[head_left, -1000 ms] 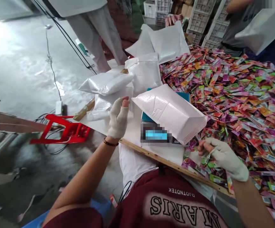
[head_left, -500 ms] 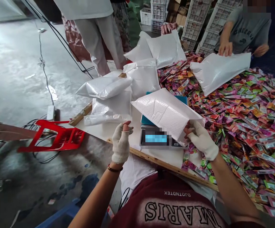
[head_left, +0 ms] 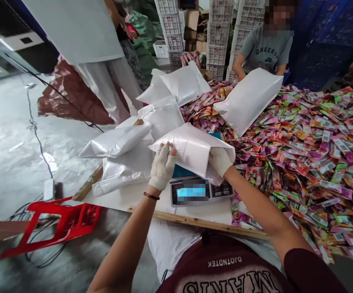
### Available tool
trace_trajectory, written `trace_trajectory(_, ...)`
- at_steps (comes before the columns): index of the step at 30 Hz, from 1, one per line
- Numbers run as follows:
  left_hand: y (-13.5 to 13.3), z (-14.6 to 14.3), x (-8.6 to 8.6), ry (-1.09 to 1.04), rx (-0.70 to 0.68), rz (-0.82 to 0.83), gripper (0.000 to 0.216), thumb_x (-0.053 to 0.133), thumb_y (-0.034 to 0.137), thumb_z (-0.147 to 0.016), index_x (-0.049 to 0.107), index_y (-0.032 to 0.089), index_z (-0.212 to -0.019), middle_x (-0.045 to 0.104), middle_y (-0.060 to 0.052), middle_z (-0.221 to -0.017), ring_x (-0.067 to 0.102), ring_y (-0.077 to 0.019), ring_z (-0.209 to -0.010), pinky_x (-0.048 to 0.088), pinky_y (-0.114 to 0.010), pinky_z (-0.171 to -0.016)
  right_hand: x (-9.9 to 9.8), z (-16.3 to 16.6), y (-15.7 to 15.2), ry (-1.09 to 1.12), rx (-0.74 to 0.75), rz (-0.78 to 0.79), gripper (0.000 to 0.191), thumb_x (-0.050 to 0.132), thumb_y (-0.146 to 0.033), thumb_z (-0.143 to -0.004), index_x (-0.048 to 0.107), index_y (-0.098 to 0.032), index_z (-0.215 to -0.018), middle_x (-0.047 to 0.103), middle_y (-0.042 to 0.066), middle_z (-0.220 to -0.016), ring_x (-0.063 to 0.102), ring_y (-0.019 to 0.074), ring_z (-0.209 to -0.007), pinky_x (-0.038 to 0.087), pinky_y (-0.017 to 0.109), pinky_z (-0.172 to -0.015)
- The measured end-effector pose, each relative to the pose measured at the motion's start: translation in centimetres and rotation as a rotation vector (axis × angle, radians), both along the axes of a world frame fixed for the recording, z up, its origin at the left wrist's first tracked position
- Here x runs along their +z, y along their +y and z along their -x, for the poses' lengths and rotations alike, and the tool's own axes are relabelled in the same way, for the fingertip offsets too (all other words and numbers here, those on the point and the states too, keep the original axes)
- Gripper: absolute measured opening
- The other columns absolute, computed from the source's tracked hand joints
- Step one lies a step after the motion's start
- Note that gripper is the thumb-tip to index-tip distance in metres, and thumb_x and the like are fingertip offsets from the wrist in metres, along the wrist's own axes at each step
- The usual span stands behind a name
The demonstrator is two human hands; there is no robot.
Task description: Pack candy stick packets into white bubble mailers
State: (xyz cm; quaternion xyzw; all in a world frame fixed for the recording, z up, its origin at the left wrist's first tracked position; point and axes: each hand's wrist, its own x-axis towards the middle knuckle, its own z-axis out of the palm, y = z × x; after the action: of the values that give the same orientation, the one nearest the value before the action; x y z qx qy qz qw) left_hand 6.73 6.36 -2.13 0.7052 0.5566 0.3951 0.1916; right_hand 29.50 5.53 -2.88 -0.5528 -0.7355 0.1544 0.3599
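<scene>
- White bag (head_left: 191, 148), filled and shiny, lies tilted on the blue pan (head_left: 180, 171) of a digital scale (head_left: 201, 191), right in front of the person, at the table's near edge.
- Left hand (head_left: 162, 167), in a fingerless pale glove, clasps the white bag at its near-left end; fingers (head_left: 168, 149) press on top, thumb hidden.
- Right hand (head_left: 221, 160), gloved too, is closed on the bag's near-right end, with the bag's corner folded over it.
- Scale sits on the white table top (head_left: 124, 199), just behind the wooden edge strip (head_left: 195, 221); its display is blurred.
- Pile of colourful sachets (head_left: 301, 134) covers the table's right side, touching the scale's right flank; a few sachets (head_left: 240, 215) lie by the near edge.
- 4 more filled white bags are stacked left of and behind the scale: 1 on top at left (head_left: 115, 140), 1 under it (head_left: 124, 171), 1 behind the held bag (head_left: 162, 116), 1 further back (head_left: 179, 83).
- Co-worker in a grey shirt (head_left: 264, 51) at the far side holds another white bag (head_left: 249, 99) over the pile.
- Another person in pale trousers (head_left: 103, 81) stands at left rear.
- Red plastic stool (head_left: 60, 226) lies tipped on the grey floor at left, with cables around it.
- White crates (head_left: 219, 24) are stacked at the back.
</scene>
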Motion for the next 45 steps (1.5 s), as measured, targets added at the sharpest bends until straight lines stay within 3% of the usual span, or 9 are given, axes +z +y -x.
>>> trace_trajectory(5, -2.8, 2.6, -1.5, -0.050, 0.129, -0.095, 0.053, 0.039, 0.052, -0.098, 0.058, 0.016, -0.133, 0.054, -0.015, -0.142, 0.037, -0.0296, -0.143, 0.030, -0.049, -0.119, 0.7, -5.0, -8.0, 0.028, -0.061, -0.018, 0.047, 0.048, -0.010, -0.083, 0.069, -0.021, -0.123, 0.071, 0.008, -0.108, 0.066, 0.0241, -0.100, 0.053, 0.037, -0.093)
trace_trajectory(9, -5.7, 5.9, -4.3, -0.063, 0.270, -0.127, 0.050, 0.040, 0.050, -0.098, 0.062, 0.015, -0.126, 0.056, -0.017, -0.139, 0.040, -0.0303, -0.141, 0.031, -0.049, -0.118, 2.7, -12.1, -16.7, 0.022, -0.131, 0.129, 0.053, 0.049, -0.010, -0.079, 0.068, -0.024, -0.127, 0.070, 0.005, -0.123, 0.066, 0.0229, -0.110, 0.052, 0.036, -0.099)
trace_trajectory(14, -8.4, 9.0, -7.3, -0.050, 0.375, -0.054, 0.050, 0.038, 0.050, -0.099, 0.064, 0.014, -0.122, 0.060, -0.017, -0.133, 0.044, -0.0307, -0.139, 0.032, -0.050, -0.117, 4.6, -21.4, -22.3, -0.340, -0.308, 0.290, 0.057, 0.051, -0.017, -0.083, 0.057, -0.026, -0.139, 0.063, 0.011, -0.135, 0.062, 0.0309, -0.121, 0.052, 0.047, -0.100)
trace_trajectory(18, -9.7, 8.1, -8.1, -0.059, 0.388, -0.044, 0.047, 0.038, 0.048, -0.099, 0.065, 0.015, -0.118, 0.062, -0.017, -0.129, 0.045, -0.0294, -0.138, 0.034, -0.049, -0.115, 5.2, -20.9, -20.0, -0.568, -0.394, 0.169, 0.066, 0.059, -0.030, -0.085, 0.043, -0.018, -0.148, 0.055, 0.021, -0.137, 0.057, 0.0396, -0.122, 0.052, 0.054, -0.094)
trace_trajectory(24, -10.5, 5.6, -8.1, -0.113, 0.341, -0.066, 0.040, 0.041, 0.043, -0.099, 0.065, 0.017, -0.118, 0.058, -0.015, -0.137, 0.046, -0.0261, -0.137, 0.035, -0.046, -0.115, 3.5, -8.7, -11.5, -0.293, 0.148, -0.084, 0.041, 0.044, -0.022, -0.097, 0.050, -0.021, -0.138, 0.058, 0.013, -0.132, 0.055, 0.0252, -0.122, 0.046, 0.042, -0.106)
trace_trajectory(31, -11.1, 5.6, -7.9, -0.148, 0.313, -0.068, 0.037, 0.042, 0.040, -0.099, 0.065, 0.017, -0.116, 0.058, -0.014, -0.136, 0.048, -0.0253, -0.136, 0.036, -0.044, -0.115, -0.7, -0.9, -4.9, -0.736, 0.162, 0.130, 0.041, 0.057, -0.033, -0.090, 0.061, -0.012, -0.125, 0.061, 0.021, -0.122, 0.055, 0.0347, -0.108, 0.045, 0.047, -0.092)
trace_trajectory(35, -11.1, 5.9, -7.9, -0.162, 0.286, -0.084, 0.036, 0.041, 0.040, -0.099, 0.066, 0.016, -0.111, 0.064, -0.014, -0.124, 0.050, -0.0256, -0.134, 0.037, -0.045, -0.114, -1.4, -1.0, -4.0, -0.783, 0.151, 0.207, 0.033, 0.044, -0.020, -0.096, 0.063, -0.012, -0.122, 0.064, 0.020, -0.117, 0.060, 0.0280, -0.103, 0.046, 0.039, -0.089)
trace_trajectory(39, -11.0, 5.6, -7.7, -0.154, 0.283, -0.071, 0.036, 0.041, 0.039, -0.099, 0.066, 0.016, -0.112, 0.063, -0.013, -0.127, 0.050, -0.0249, -0.133, 0.038, -0.043, -0.113, 0.1, -3.3, -5.6, -0.600, 0.061, 0.220, 0.035, 0.047, -0.020, -0.094, 0.060, -0.015, -0.126, 0.066, 0.013, -0.117, 0.063, 0.0241, -0.102, 0.050, 0.033, -0.082)
trace_trajectory(45, -10.6, 5.0, -7.1, -0.161, 0.286, -0.086, 0.032, 0.044, 0.038, -0.098, 0.066, 0.016, -0.107, 0.063, -0.012, -0.124, 0.055, -0.0236, -0.124, 0.041, -0.041, -0.108, 3.9, -12.8, -12.8, -0.556, 0.024, 0.149, 0.029, 0.045, -0.022, -0.090, 0.067, -0.020, -0.109, 0.070, 0.011, -0.105, 0.064, 0.0256, -0.098, 0.051, 0.039, -0.089)
